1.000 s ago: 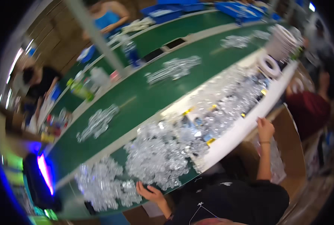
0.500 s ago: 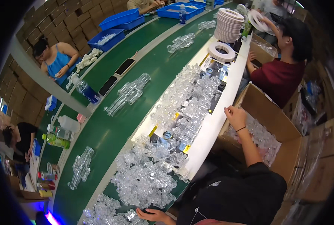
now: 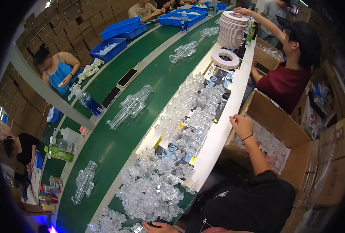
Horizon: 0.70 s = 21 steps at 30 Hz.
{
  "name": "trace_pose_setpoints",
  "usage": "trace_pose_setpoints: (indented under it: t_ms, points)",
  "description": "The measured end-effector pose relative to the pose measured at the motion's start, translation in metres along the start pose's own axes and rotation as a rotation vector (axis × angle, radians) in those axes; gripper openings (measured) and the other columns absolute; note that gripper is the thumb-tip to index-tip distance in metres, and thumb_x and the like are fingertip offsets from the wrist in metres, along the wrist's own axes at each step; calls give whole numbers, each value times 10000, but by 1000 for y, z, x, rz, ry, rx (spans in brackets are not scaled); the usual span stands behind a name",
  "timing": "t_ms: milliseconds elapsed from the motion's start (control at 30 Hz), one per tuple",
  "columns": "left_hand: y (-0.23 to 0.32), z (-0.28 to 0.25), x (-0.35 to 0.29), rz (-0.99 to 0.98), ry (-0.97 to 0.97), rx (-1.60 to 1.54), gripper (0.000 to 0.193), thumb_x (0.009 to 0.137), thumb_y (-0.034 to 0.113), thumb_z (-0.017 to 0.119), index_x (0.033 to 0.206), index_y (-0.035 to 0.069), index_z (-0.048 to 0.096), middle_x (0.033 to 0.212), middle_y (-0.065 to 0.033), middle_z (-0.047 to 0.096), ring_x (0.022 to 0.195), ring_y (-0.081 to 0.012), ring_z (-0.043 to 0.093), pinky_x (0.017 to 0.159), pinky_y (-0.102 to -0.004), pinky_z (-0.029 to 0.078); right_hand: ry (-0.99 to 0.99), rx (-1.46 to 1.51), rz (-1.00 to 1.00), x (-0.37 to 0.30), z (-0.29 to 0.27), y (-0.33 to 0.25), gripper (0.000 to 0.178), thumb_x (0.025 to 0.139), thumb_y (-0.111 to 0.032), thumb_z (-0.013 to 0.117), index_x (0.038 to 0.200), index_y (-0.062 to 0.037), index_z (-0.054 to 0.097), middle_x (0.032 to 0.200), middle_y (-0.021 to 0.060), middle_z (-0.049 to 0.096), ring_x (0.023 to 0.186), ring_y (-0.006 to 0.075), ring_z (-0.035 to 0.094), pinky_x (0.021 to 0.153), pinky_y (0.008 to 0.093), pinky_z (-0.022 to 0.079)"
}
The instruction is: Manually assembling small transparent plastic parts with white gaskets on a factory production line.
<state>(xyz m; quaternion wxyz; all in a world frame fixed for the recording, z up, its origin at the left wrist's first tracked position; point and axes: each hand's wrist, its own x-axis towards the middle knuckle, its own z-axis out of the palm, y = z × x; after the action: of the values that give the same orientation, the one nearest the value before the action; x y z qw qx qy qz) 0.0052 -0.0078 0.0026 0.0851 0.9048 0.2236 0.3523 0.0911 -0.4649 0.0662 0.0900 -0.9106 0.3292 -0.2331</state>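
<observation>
Clear plastic parts (image 3: pixel 151 190) lie heaped on the bench (image 3: pixel 213 147). Beside them, the left hand (image 3: pixel 160 227) has outstretched fingers. The right hand's (image 3: pixel 241 125) fingers curl near the bench's edge; whether they pinch anything, I cannot tell.

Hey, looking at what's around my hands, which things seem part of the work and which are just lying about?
Likely part of the work:
- clear plastic parts heaped by the left hand
- open cardboard box beside the right hand
- green belt carrying similar pieces

Probably just lying about:
- two phones
- blue-labelled bottle
- green bottle
</observation>
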Motion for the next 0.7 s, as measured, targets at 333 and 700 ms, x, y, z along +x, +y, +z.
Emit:
trace_pose_setpoints:
  t_ms: [333,700]
  points:
    - [3,-4,2,2,-29,-21,300,916,283,446,1081,93,609,1074,-129,601,1001,-310,559,878,-426,424,26,13,-6,1,1,2,252,796,-345,587,670,-139,659,484,100,546,485,299,571,492,398,450]
    - [42,22,8,130,-45,-164,299,914,275,448,1082,84,604,1071,-137,597,998,-318,556,877,-429,423,19,54,-1,-1,0,-2,240,785,-347,594,682,-145,672,489,89,555,497,287,582,503,397,462]
